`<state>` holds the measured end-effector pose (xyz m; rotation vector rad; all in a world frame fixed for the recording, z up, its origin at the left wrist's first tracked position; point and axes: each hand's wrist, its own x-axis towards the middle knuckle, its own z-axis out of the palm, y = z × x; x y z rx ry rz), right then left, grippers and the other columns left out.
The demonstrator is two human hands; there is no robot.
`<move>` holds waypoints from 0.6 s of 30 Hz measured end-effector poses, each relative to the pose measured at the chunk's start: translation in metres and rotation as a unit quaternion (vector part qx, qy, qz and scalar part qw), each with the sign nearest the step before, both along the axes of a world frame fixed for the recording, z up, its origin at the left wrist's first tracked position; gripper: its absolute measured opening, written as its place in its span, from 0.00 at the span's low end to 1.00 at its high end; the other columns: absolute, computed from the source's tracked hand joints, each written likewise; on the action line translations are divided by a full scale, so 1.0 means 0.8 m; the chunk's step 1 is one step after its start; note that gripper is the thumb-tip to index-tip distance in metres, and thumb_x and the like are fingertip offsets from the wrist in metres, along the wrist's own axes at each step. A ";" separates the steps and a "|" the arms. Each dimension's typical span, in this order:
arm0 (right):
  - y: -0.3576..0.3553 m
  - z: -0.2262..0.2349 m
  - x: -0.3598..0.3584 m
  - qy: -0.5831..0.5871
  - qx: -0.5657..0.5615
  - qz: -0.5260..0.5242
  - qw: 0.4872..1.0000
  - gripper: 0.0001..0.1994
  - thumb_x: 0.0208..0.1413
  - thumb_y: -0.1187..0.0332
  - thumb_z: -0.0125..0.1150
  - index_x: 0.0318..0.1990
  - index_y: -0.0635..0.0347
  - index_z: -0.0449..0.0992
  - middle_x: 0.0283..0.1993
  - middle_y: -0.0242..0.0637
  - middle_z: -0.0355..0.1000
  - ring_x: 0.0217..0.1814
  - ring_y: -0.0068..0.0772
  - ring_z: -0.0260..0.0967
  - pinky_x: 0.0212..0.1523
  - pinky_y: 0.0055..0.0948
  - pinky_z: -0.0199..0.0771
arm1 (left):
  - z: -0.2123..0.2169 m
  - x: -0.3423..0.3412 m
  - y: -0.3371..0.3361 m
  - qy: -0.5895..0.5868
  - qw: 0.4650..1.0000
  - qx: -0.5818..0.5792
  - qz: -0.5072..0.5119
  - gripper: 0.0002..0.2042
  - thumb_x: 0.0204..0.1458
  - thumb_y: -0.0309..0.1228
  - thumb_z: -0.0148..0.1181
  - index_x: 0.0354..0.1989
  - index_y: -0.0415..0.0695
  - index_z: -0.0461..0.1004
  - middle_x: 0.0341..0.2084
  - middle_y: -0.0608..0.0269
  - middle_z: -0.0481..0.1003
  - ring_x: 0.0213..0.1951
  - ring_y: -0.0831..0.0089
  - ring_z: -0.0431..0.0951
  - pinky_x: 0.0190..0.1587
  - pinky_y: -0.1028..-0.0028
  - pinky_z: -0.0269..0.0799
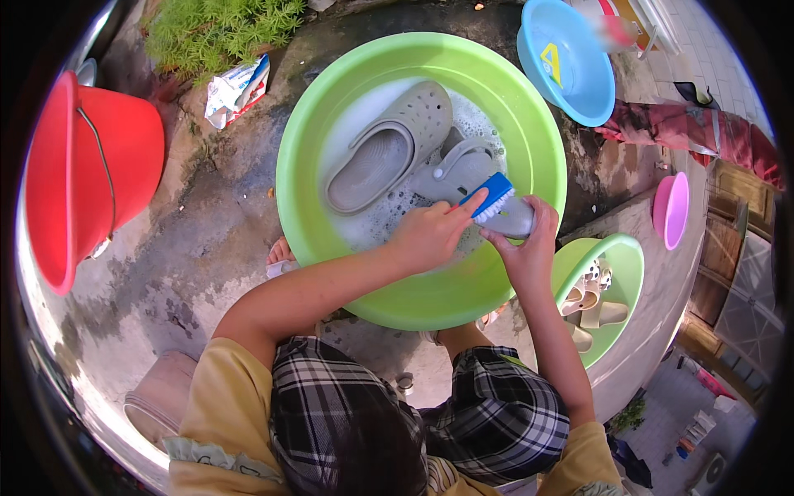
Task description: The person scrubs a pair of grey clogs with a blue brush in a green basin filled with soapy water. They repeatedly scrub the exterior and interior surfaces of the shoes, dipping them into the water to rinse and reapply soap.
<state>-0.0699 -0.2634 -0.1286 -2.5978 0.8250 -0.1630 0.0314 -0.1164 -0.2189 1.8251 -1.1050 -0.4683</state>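
One grey perforated clog (423, 118) lay loose and opening-up in the round lime-green basin (299, 157), surrounded by soapy water (351, 128), seemingly left there to soak while its mate was handled. That second, strapped grey clog (466, 171) was tilted toward the basin's near right side, its far part among the suds and its near end raised. The person's right hand (529, 240) gripped that near end, thumb and fingers on either side, probably to steady it against pressure. The left hand (430, 236) was closed around a blue scrubbing brush (498, 192), one finger reaching along it, likely for control; its white bristles faced down against the clog's surface. Both forearms came in over the near rim, and the basin's position just before the knees suggested easy reach, its walls perhaps also catching drips. Beside it at the right stood a pale-green tub (630, 285) holding other footwear (608, 313), apparently grouped close by for convenience. A red bucket (128, 153) stood well apart at the left, maybe out of the elbow's way.
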 end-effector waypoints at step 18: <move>0.016 -0.010 -0.009 0.013 -0.056 -0.004 0.998 0.44 0.36 0.67 0.79 0.61 0.68 0.57 0.56 0.56 0.60 0.59 0.59 0.58 0.59 0.46 0.62 | -0.005 -0.004 -0.010 0.102 0.992 -0.045 0.058 0.27 0.58 0.26 0.54 0.68 0.50 0.61 0.21 0.52 0.72 0.22 0.56 0.73 0.28 0.64 0.70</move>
